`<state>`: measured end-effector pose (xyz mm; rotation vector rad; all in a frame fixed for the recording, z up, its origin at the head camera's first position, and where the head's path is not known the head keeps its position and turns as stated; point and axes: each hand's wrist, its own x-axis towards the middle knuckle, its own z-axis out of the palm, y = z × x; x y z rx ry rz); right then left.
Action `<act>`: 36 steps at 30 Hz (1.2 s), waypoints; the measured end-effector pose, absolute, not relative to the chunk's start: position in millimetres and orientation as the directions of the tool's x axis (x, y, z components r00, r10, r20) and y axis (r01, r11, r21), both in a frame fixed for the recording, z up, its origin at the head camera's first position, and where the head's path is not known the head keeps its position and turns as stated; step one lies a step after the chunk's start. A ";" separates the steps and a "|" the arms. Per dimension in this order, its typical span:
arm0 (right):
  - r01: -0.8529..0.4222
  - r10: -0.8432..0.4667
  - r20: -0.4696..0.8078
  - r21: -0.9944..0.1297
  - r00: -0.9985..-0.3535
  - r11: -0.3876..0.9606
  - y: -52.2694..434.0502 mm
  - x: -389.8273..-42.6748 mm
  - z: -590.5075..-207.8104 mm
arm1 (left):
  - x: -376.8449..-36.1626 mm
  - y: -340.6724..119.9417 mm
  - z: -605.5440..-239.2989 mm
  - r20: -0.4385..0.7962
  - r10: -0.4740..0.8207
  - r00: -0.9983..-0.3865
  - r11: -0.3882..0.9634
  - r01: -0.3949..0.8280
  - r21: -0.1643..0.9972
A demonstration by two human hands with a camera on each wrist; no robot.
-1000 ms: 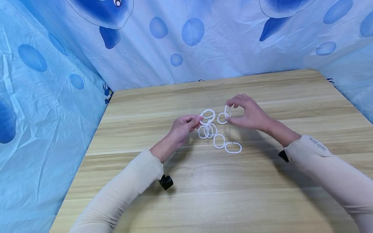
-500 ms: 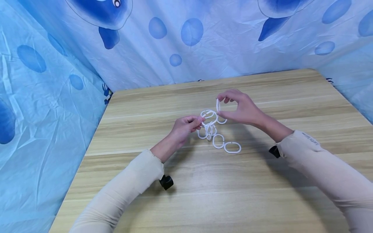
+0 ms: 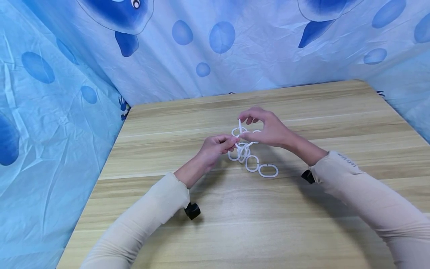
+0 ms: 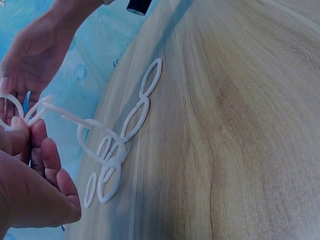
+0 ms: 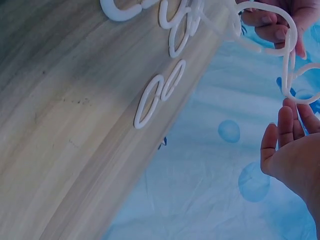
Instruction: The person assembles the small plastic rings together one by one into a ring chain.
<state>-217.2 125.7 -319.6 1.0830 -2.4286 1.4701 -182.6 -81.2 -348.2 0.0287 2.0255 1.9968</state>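
Note:
Several white oval plastic chain links, each with a small gap in its side, are joined near the table's middle. My left hand [image 3: 215, 149] pinches one raised link [image 5: 294, 30] between thumb and fingers. Just beyond, my right hand [image 3: 265, 127] holds another link [image 3: 240, 126] upright between thumb and fingertips; it crosses the left hand's link in the right wrist view. A further link dangles behind the right thumb. Below the hands, a cluster of joined links [image 4: 112, 185] hangs down to the table. Fingers partly hide where the two held links meet.
Two white links [image 3: 268, 170] lie flat on the wooden table [image 3: 235, 224] at the near right end of the cluster. A blue curtain with dolphin and bubble prints [image 3: 215, 67] hangs behind and at the left. Black wrist cameras [image 3: 192, 211] sit under both sleeves.
My right hand has moved left with its upright link and a link dangling from it, up to the left fingertips. The left hand has stayed almost still, gripping its link.

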 end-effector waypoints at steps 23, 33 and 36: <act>-0.674 -0.593 0.409 -0.659 -0.694 0.334 122.6 -216.2 -325.8 | -181.7 -84.4 -351.4 -0.195 0.222 -0.955 0.054 -0.188 0.981; -0.780 -0.618 0.501 -0.526 -0.606 0.338 121.9 -218.7 -332.0 | -182.5 -84.1 -350.0 -0.201 0.238 -0.950 0.074 -0.189 0.979; -0.801 -0.620 0.525 -0.498 -0.584 0.333 120.1 -219.4 -332.6 | -182.7 -86.1 -349.7 -0.212 0.217 -0.953 0.085 -0.198 0.977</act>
